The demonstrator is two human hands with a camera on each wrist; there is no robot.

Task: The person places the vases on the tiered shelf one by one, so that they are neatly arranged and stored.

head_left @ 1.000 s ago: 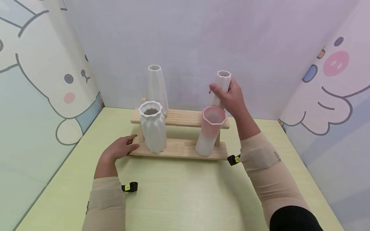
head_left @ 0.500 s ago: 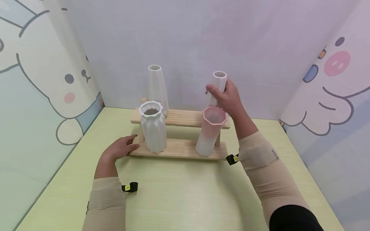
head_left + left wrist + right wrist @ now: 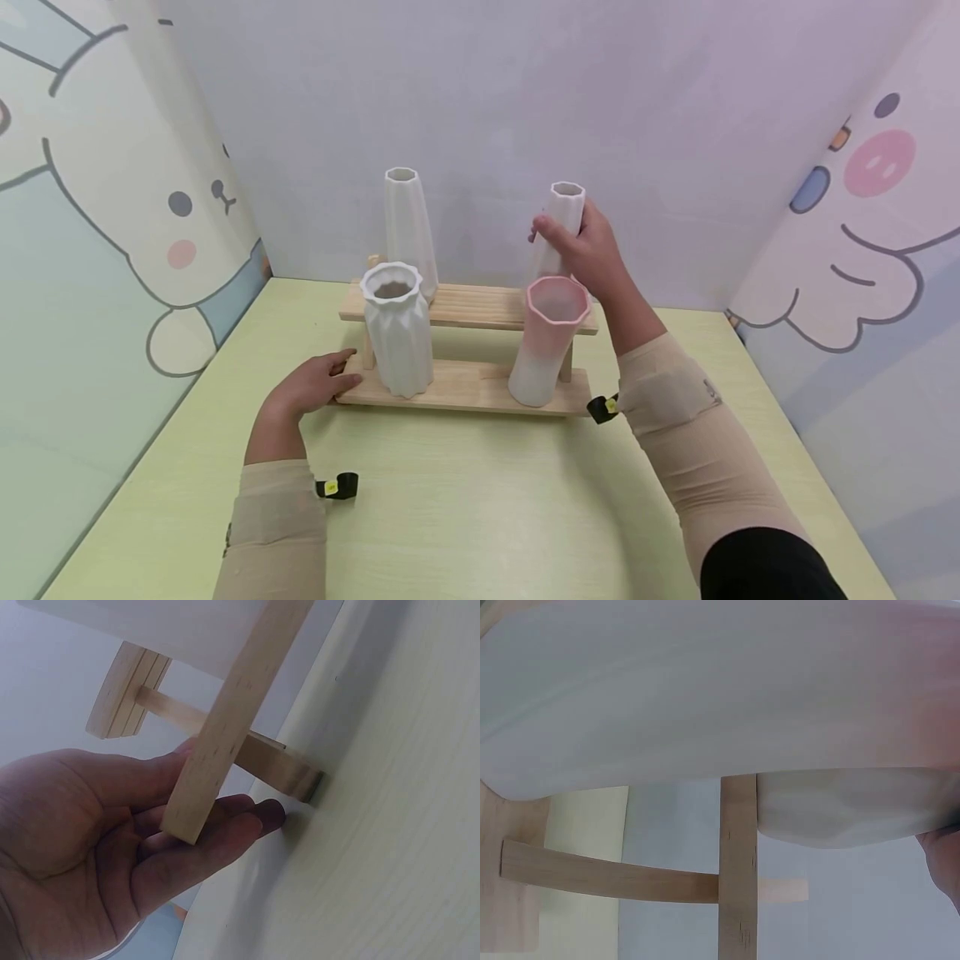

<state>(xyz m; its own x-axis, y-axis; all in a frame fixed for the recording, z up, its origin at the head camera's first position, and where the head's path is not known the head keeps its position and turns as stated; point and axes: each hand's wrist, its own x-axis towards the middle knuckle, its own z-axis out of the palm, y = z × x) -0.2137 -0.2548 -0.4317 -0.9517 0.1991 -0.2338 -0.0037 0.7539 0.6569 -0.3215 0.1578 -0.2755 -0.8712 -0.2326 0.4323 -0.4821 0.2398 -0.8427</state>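
Observation:
My right hand (image 3: pixel 598 257) grips a slim white ribbed vase (image 3: pixel 567 210) by its upper body, thumb across the front. In the right wrist view that vase's base (image 3: pixel 840 810) is right at the upper board of a two-tier wooden plant stand (image 3: pixel 476 307). A pink-to-white vase (image 3: pixel 534 358) on the lower board hides its lower part in the head view. My left hand (image 3: pixel 313 385) holds the left end of the lower board (image 3: pixel 225 727), thumb on top and fingers beneath. A white pleated vase (image 3: pixel 400 346) stands on the lower board, near my left hand.
A tall white tapered vase (image 3: pixel 408 233) stands on the upper board's left part. The stand rests on a pale green table (image 3: pixel 465 508), close to the back wall (image 3: pixel 480 125). Side panels with cartoon animals (image 3: pixel 180 208) flank the table.
My right hand has moved the slim white vase slightly left above the upper board, mostly in the first half second. My left hand and the other vases stay put.

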